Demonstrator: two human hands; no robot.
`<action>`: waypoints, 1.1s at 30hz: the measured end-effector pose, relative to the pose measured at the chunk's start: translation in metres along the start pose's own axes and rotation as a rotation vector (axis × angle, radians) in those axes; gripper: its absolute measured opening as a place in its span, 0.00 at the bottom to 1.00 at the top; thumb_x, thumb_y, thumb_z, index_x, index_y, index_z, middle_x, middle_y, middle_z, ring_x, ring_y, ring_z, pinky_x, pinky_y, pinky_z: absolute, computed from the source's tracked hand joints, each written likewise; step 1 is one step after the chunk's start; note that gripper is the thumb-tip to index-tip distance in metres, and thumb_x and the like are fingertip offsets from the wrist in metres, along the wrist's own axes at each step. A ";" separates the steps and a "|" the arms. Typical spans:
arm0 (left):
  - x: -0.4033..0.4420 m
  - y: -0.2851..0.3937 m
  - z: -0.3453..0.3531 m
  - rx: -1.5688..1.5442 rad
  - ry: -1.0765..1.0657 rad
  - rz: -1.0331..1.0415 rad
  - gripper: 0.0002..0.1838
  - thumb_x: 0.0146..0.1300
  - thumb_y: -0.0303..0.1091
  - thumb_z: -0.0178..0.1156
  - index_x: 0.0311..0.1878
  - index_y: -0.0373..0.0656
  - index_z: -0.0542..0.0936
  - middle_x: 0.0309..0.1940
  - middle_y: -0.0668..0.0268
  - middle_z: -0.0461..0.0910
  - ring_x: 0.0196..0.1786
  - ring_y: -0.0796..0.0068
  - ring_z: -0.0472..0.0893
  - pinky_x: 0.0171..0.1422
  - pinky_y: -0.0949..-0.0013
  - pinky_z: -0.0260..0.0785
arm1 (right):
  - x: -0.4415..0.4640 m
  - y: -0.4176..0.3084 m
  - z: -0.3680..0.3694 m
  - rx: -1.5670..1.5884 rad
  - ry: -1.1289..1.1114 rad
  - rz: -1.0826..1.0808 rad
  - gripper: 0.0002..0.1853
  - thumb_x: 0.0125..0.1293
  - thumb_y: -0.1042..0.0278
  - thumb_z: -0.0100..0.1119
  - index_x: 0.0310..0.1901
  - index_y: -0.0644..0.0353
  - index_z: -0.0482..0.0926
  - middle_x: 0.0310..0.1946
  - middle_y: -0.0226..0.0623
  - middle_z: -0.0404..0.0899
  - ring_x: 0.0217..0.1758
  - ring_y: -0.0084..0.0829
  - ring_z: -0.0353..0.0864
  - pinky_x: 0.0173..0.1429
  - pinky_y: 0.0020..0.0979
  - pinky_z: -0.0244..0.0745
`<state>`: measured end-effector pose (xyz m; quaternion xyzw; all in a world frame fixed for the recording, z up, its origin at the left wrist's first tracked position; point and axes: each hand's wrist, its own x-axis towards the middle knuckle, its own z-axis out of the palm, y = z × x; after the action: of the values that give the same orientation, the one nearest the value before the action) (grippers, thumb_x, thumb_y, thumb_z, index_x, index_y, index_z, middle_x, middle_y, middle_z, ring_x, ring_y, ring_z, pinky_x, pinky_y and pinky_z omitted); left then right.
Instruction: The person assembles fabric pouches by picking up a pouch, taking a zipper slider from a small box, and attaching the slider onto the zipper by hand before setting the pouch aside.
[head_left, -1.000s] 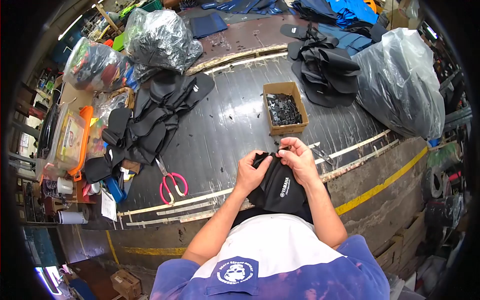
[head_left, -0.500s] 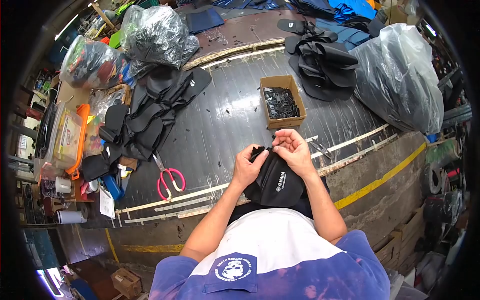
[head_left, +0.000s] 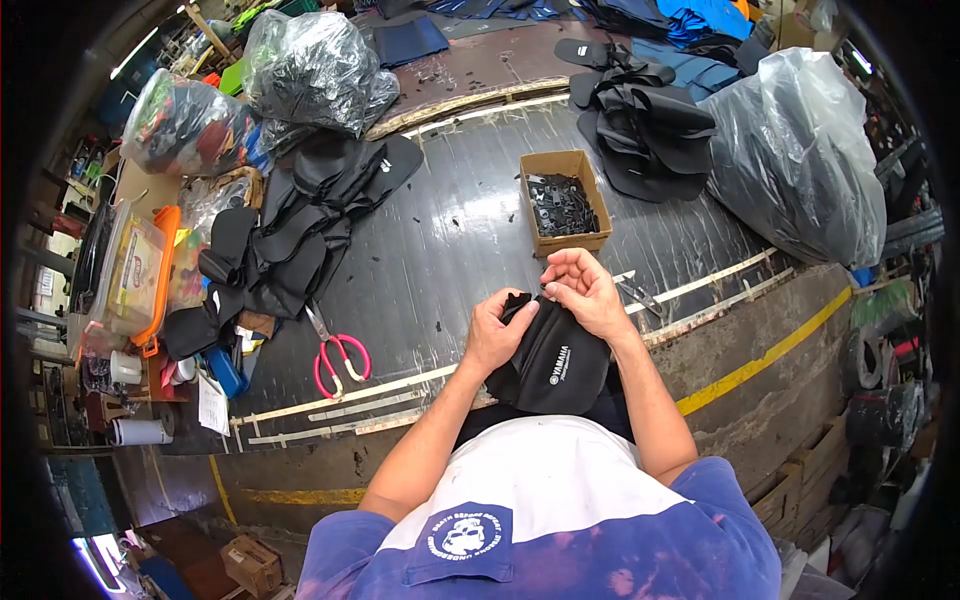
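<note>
At the bench's (head_left: 440,270) near edge, a black cover (head_left: 580,385) is gripped by the left hand (head_left: 494,335); a small dark piece (head_left: 543,289) seems pinched by the right hand (head_left: 588,300). Edge work appears unfinished; whether the piled covers (head_left: 300,235) are finished cannot be told.

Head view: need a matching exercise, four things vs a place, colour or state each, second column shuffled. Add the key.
Things
1. Scissors
2. YAMAHA-printed black piece
3. Cardboard box
4. Clear plastic tub

Places, colours, states
A. Gripped by the left hand
B. Orange along one edge
C. Partly pink-red
D. Holding small black parts

Right pairs: 1-C, 2-A, 3-D, 4-B
</note>
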<state>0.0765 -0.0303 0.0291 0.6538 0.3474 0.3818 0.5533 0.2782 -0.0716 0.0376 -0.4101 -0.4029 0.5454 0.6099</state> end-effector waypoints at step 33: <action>0.001 -0.001 0.001 0.039 -0.007 -0.002 0.08 0.72 0.32 0.69 0.42 0.36 0.84 0.32 0.72 0.84 0.38 0.85 0.78 0.45 0.72 0.74 | 0.000 -0.011 -0.003 -0.067 0.057 0.077 0.18 0.68 0.82 0.70 0.58 0.65 0.80 0.48 0.34 0.87 0.51 0.22 0.87 0.59 0.24 0.84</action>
<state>0.0780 -0.0300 0.0284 0.6655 0.3535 0.3718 0.5421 0.2843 -0.0726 0.0472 -0.4608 -0.3875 0.5427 0.5856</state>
